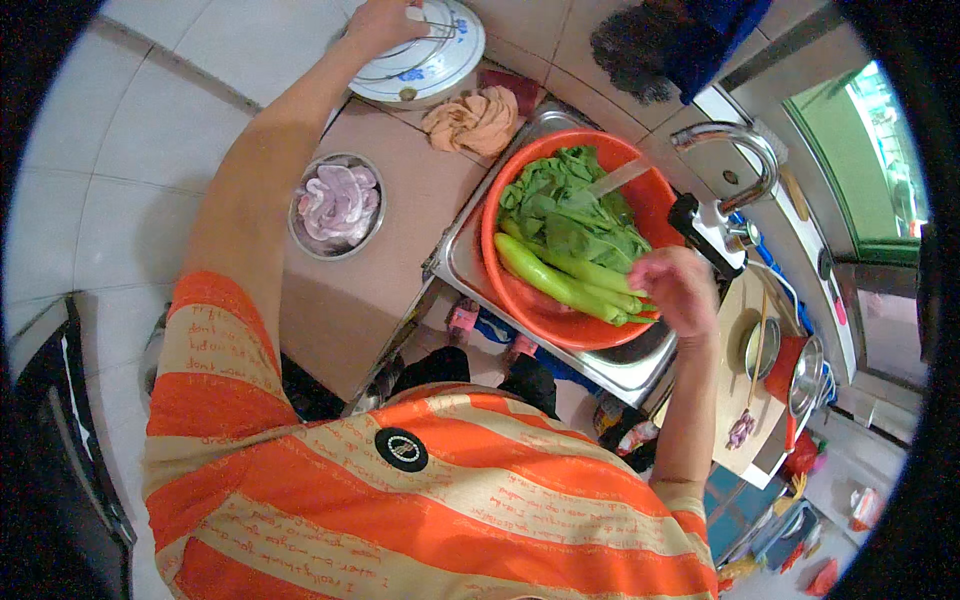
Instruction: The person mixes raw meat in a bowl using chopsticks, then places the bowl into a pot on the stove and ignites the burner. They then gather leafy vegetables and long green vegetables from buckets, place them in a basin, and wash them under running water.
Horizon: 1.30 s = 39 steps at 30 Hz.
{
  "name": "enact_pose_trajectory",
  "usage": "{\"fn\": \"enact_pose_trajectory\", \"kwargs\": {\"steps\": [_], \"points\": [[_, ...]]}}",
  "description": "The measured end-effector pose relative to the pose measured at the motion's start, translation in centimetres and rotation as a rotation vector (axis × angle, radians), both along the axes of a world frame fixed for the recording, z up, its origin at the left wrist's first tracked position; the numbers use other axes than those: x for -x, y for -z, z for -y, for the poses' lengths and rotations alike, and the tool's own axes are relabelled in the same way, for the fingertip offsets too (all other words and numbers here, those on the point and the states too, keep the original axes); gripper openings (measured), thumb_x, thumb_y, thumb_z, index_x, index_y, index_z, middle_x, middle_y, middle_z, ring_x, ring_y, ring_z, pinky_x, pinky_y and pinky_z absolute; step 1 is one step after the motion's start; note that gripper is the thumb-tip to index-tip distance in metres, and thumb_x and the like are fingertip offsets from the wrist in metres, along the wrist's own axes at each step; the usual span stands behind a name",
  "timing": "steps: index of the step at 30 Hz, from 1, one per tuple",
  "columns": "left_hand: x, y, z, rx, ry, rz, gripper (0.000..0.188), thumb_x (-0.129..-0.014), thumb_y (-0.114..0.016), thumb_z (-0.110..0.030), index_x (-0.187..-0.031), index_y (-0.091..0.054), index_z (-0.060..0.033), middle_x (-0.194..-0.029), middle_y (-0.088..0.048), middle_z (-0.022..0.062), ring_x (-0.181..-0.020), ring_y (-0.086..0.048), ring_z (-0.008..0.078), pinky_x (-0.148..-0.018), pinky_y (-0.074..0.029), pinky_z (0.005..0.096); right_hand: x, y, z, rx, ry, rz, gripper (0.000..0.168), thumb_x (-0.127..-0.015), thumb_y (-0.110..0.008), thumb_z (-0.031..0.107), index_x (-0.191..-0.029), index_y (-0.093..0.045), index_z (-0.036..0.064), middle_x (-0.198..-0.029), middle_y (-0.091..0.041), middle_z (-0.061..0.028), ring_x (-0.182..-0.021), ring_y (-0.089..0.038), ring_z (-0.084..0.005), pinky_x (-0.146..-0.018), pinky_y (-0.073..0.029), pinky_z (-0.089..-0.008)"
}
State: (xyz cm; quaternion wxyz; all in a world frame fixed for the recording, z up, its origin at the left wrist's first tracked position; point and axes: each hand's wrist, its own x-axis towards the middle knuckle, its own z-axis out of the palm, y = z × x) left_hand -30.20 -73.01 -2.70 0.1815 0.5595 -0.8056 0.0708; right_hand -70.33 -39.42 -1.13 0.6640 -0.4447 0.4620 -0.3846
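Note:
My left hand reaches to the top of the view, its fingers closed on a thin wire rack over a white dish with blue patterns. My right hand is blurred, with fingers curled, at the right rim of a red plastic basin. Close to it lie the stem ends of long green peppers. Leafy greens fill the basin's middle, and water runs onto them from a curved chrome faucet. The basin sits in a stainless steel sink.
A metal bowl of pale, pinkish-white pieces stands on the left counter. A crumpled orange cloth lies behind it. Right of the sink are a small bowl, a long stick and a red-handled pan.

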Motion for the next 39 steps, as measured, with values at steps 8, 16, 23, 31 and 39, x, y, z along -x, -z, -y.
{"fn": "enact_pose_trajectory", "kwargs": {"steps": [8,16,23,31,39], "points": [[-0.7,-7.0,-15.2,-0.056,0.019,-0.094,0.044,-0.065,-0.070,-0.029,-0.106,-0.058,-0.0162,-0.097,-0.057,0.0184,-0.089,-0.058,0.0341,-0.076,-0.048,0.0415,-7.6,-1.1,3.7,0.480,-0.212,-0.799,0.025,-0.083,-0.058,0.016,-0.101,-0.060,0.000,-0.087,-0.062,-0.0181,-0.071,-0.059,-0.0325,-0.066,-0.047,-0.0386],[-2.9,-6.0,-32.9,-0.222,-0.387,-0.319,0.040,-0.058,-0.070,-0.017,-0.097,-0.060,-0.0131,-0.090,-0.051,0.0153,-0.086,-0.054,0.0327,-0.073,-0.046,0.0391,-16.3,1.0,20.0,1.015,-0.213,-0.945,0.026,-0.080,-0.058,0.013,-0.104,-0.059,0.004,-0.081,-0.060,-0.0192,-0.077,-0.059,-0.0338,-0.068,-0.049,-0.0417],[-4.8,-4.3,-39.7,-0.293,-0.502,-0.451,0.041,-0.056,-0.068,-0.013,-0.096,-0.061,-0.0137,-0.084,-0.049,0.0139,-0.076,-0.055,0.0307,-0.065,-0.046,0.0374,-22.3,6.5,31.4,1.129,-0.428,-1.701,0.026,-0.080,-0.056,0.024,-0.102,-0.060,0.010,-0.091,-0.063,-0.0108,-0.089,-0.056,-0.0333,-0.077,-0.045,-0.0422],[-6.2,-2.8,-41.4,-0.257,-0.544,-0.503,0.043,-0.054,-0.067,-0.012,-0.096,-0.061,-0.0123,-0.083,-0.049,0.0120,-0.074,-0.055,0.0281,-0.063,-0.048,0.0359,-24.1,5.9,32.4,0.913,-0.264,-1.546,0.020,-0.080,-0.048,0.017,-0.092,-0.061,0.008,-0.089,-0.063,-0.0171,-0.086,-0.061,-0.0348,-0.069,-0.050,-0.0476],[-6.4,-2.5,-40.6,-0.255,-0.509,-0.501,0.044,-0.053,-0.068,-0.010,-0.097,-0.061,-0.0104,-0.084,-0.050,0.0127,-0.074,-0.055,0.0287,-0.063,-0.048,0.0365,-26.2,8.5,32.8,1.127,-0.353,-1.452,0.020,-0.082,-0.051,0.023,-0.084,-0.060,0.005,-0.083,-0.061,-0.0187,-0.080,-0.060,-0.0350,-0.069,-0.048,-0.0439]]}}
